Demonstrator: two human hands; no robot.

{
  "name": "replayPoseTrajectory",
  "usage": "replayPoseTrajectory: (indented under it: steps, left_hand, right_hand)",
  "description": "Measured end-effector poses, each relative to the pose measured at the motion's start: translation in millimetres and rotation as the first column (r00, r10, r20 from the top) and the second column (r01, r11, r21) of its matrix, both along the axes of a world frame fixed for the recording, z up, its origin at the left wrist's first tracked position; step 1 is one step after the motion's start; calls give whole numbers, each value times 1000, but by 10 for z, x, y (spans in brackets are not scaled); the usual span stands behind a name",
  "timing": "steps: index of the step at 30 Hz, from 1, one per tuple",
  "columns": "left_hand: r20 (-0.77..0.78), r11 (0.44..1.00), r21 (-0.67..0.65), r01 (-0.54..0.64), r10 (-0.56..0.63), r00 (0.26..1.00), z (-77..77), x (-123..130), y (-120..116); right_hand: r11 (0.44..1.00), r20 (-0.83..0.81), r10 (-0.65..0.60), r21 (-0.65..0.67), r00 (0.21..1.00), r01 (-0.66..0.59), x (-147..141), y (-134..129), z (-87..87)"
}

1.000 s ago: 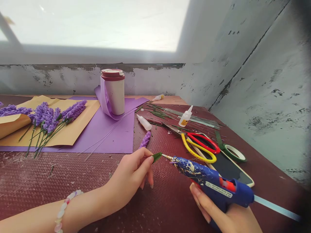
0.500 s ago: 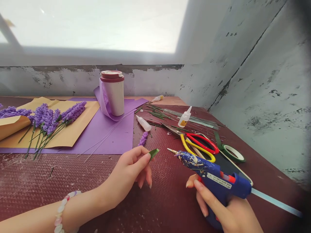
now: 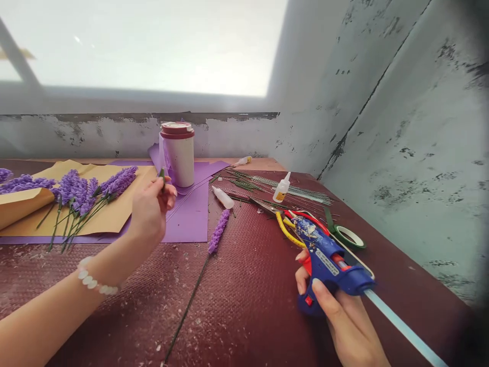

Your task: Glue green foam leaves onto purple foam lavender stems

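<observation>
- Left hand (image 3: 151, 206), nine o'clock of view: fingertips pinched on green piece (image 3: 162, 174).
- Right hand (image 3: 340, 311): fingers wrapped around glue gun (image 3: 324, 260), four o'clock.
- Purple flower (image 3: 219, 232): seven o'clock, on table (image 3: 263, 290).

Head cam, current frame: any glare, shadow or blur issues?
Head view: white area at top blown out, detail lost; head view: right edge dark and smeared; head view: table dims toward the right hand; head view: fine print on the glue gun unreadable.
</observation>
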State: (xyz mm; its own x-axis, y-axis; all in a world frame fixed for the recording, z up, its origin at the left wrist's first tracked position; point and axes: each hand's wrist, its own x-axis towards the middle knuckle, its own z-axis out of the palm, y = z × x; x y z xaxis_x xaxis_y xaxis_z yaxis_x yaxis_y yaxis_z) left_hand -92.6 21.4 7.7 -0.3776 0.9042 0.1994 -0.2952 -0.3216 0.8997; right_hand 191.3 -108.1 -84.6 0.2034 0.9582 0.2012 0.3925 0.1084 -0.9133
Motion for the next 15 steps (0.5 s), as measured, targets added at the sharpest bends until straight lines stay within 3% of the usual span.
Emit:
replayPoseTrajectory:
  steps: [2,4,6,9,12,15]
  left_hand:
    - [3,991,102,-81,81,997,73,-139,89]
    - [-25,986,145,-76,81,996,103,-200,117]
    - [-89,991,137,9,4,996,86,-176,91]
    - [-207,977,69,201,-183,961,24,-60,4]
    - [-281,945,22,326,-307,909,-9,17,-62]
    - [-323,922,7,387,-364,874,-13,19,-78]
  right_hand:
    - [999,43,-5,39,999,3,-3,4,50]
    - [995,127,13,93,992,-25,-27,20,176]
    - [985,291,99,105,951,-135,-64,40,328]
    - [955,530,273,-47,803,-293,-120,64,453]
    - [952,670,298,-157,679,-264,-141,76,399]
    - [953,735,279,-134,618,-271,-127,93,360]
